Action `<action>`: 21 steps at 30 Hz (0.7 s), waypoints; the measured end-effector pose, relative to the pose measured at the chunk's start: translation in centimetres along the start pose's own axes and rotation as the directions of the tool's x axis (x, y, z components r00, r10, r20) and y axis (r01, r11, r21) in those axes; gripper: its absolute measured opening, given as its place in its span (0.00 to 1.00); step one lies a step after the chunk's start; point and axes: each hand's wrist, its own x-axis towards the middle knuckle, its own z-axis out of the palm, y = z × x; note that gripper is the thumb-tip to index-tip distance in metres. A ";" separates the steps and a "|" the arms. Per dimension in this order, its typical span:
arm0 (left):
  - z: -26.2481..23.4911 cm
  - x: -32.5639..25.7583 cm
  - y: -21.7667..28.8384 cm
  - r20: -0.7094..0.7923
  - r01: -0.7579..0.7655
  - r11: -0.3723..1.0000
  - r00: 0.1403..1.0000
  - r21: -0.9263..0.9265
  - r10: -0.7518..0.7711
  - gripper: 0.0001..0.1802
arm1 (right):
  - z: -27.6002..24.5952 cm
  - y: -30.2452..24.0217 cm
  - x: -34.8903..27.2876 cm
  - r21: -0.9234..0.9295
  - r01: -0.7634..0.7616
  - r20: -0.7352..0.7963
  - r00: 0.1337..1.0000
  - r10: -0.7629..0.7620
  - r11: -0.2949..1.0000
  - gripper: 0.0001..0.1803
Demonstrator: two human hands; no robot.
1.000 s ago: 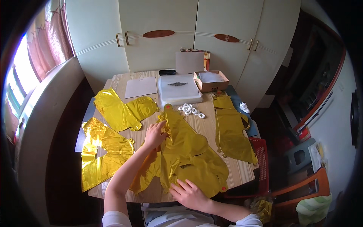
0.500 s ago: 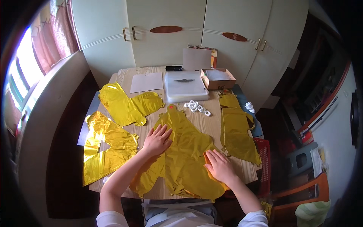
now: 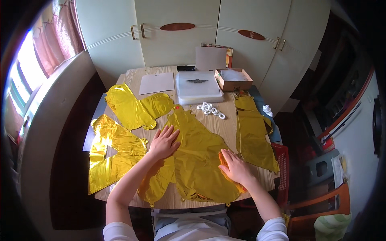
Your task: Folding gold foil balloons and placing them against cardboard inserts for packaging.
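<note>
A large flat gold foil balloon (image 3: 201,152) is spread over the near middle of the table. My left hand (image 3: 163,143) lies palm down on its upper left part, fingers stretched out. Flat on its right edge rests my right hand (image 3: 236,168), fingers extended, beside a turned-up strip that looks orange. A small red mark shows at the balloon's far tip. Another gold foil balloon (image 3: 138,108) lies beyond my left hand, and a creased, shiny gold foil piece (image 3: 122,148) is at the left edge. To the right is a folded gold foil piece (image 3: 255,138).
Several small white rings (image 3: 207,108) lie beyond the balloon. Farther back are a stack of clear plastic bags (image 3: 201,92), an open cardboard box (image 3: 235,85), a pale sheet (image 3: 157,84) and a black object (image 3: 186,68). A red basket (image 3: 281,172) and orange chair (image 3: 317,205) stand at right.
My left hand has shifted slightly toward me and left. The right hand has moved a little right along the balloon's edge. The balloon's far tip has shifted left and looks folded back.
</note>
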 end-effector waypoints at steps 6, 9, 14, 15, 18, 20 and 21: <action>-0.5 -0.5 0.2 0.029 -0.057 0.997 0.998 0.046 0.056 0.35 | 0.5 0.2 -0.3 0.039 0.010 -0.023 1.000 -0.009 0.999 0.36; -0.6 -0.6 0.3 0.025 -0.055 0.998 0.998 0.043 0.054 0.35 | 0.4 0.0 -0.4 0.085 0.012 -0.036 0.999 -0.009 0.996 0.36; -0.7 -0.7 0.1 0.022 -0.067 0.997 0.998 0.032 0.066 0.35 | 0.7 0.3 -0.4 0.095 0.037 -0.049 0.998 -0.032 0.995 0.35; -0.7 -0.7 0.1 0.019 -0.071 0.997 0.997 0.036 0.070 0.35 | 0.5 0.2 -0.4 0.100 0.029 -0.034 0.999 -0.026 0.995 0.34; -0.6 -0.9 0.0 0.002 -0.104 0.993 0.995 0.053 0.104 0.35 | -0.3 -0.7 -0.1 0.059 0.034 -0.009 0.999 -0.034 0.998 0.33; -0.6 -1.2 -0.2 -0.007 -0.128 0.988 0.992 0.082 0.129 0.35 | -0.9 -2.0 0.8 0.036 0.054 0.011 0.998 -0.055 0.998 0.33; -0.7 -1.1 -0.2 -0.016 -0.161 0.982 0.986 0.095 0.163 0.36 | -1.5 -2.8 1.6 0.029 0.057 0.022 0.998 -0.057 0.998 0.33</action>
